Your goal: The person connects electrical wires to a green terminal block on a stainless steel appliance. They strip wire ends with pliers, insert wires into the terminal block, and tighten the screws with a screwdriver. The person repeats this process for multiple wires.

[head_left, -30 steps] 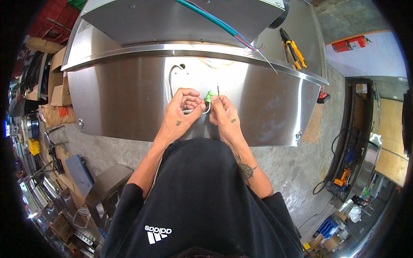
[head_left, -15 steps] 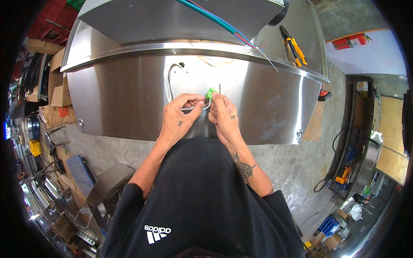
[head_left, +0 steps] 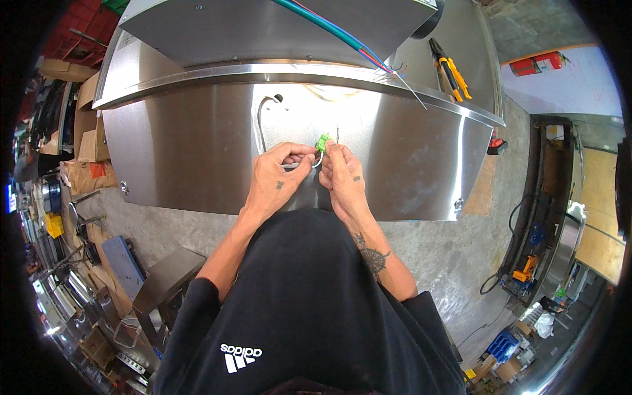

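A small bright green terminal block (head_left: 322, 143) is pinched in the fingertips of my right hand (head_left: 344, 178), above the steel panel. A thin metal rod (head_left: 338, 134), like a screwdriver shaft, juts out past the same hand; its other end is hidden. My left hand (head_left: 275, 174) is closed on a white cable (head_left: 257, 125), thumb and forefinger pinching close to the block's near side. The cable comes out of a hole in the panel, runs under my left hand and loops toward the block. Whether its wire ends sit inside the block is too small to tell.
Beyond the steel panel (head_left: 178, 151) stands a raised steel box (head_left: 263, 33). Blue and red wires (head_left: 375, 60) in a green sleeve hang over the ledge. Orange-handled pliers (head_left: 450, 71) lie at the far right. Cardboard boxes (head_left: 92, 141) are stacked at the left.
My left fingertips have shifted slightly right, closer to the terminal block. My right hand holds the block in nearly the same place.
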`<state>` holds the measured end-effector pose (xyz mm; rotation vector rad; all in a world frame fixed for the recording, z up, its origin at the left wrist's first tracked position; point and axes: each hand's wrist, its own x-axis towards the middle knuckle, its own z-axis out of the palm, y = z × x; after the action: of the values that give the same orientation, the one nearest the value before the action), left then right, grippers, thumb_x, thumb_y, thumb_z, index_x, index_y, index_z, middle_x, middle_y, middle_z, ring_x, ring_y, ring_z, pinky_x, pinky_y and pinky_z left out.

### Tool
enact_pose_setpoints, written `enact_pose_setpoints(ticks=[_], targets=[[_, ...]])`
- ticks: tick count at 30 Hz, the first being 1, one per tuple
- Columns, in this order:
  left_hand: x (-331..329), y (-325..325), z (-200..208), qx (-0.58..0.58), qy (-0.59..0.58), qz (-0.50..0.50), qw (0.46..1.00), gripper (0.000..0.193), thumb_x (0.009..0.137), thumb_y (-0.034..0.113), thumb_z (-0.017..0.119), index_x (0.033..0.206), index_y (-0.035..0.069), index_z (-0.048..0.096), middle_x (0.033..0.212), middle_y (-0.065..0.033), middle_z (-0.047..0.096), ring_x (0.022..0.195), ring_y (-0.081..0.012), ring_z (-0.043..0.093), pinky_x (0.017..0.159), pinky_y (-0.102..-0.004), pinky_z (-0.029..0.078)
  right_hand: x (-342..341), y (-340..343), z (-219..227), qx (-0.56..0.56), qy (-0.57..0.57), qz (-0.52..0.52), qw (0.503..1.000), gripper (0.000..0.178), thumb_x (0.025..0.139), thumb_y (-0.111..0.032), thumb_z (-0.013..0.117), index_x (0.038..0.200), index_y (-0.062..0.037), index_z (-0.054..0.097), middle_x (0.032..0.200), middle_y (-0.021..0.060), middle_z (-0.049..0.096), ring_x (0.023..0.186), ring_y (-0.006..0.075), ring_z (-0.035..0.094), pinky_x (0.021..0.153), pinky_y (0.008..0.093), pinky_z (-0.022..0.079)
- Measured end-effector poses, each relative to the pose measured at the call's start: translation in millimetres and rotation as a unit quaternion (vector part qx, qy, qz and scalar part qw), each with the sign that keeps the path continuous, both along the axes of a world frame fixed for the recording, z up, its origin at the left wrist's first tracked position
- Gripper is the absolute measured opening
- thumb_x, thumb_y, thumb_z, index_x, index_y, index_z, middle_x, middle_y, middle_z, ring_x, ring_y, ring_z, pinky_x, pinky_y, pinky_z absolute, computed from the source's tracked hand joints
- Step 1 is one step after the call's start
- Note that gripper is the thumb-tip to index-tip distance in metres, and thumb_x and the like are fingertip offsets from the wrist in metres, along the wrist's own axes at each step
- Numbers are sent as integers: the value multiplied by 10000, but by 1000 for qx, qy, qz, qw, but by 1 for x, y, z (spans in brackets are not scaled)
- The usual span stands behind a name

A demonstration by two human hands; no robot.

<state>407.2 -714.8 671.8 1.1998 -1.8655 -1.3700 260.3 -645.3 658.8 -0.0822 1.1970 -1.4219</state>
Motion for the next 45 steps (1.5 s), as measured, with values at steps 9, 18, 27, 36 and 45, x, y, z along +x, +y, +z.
enact_pose_setpoints(ticks=[9,18,27,36,45], targets=[[-2,0,1,47,-11,9,999,176,1000,107,804,1143,9,837,1050,-106,850,882,-131,754,847,-303,600,2,1,-7,1,17,-6,1000,255,1159,-317,650,1038,-112,559,788,-90,448,608,11,331,552,227,299],[-4,-4,-8,94,22,23,995,240,985,118,831,1169,-23,770,984,-88,813,889,-107,729,843,-283,591,1,3,-8,12,69,11,997,279,1150,-321,674,1131,-57,587,802,-79,479,597,4,346,529,221,275],[-5,-6,-3,198,71,33,977,285,997,97,841,1224,-25,720,1017,-66,802,924,-91,728,875,-252,565,-3,2,-8,26,127,42,991,261,1147,-314,681,1146,-61,619,770,-92,507,582,-9,365,514,223,266],[-5,-7,-3,247,107,37,962,352,1004,101,849,1281,-44,686,1053,-88,802,956,-110,746,895,-263,579,-9,1,-14,18,157,66,985,238,1149,-296,675,1129,-64,626,741,-104,491,561,-8,360,507,232,252],[-5,-5,-5,278,149,46,948,294,1015,37,812,1269,-42,688,1049,-92,787,950,-110,745,865,-250,585,-12,-1,-9,4,182,106,978,224,1149,-290,674,1106,-79,612,760,-103,470,596,-3,361,524,228,257]])
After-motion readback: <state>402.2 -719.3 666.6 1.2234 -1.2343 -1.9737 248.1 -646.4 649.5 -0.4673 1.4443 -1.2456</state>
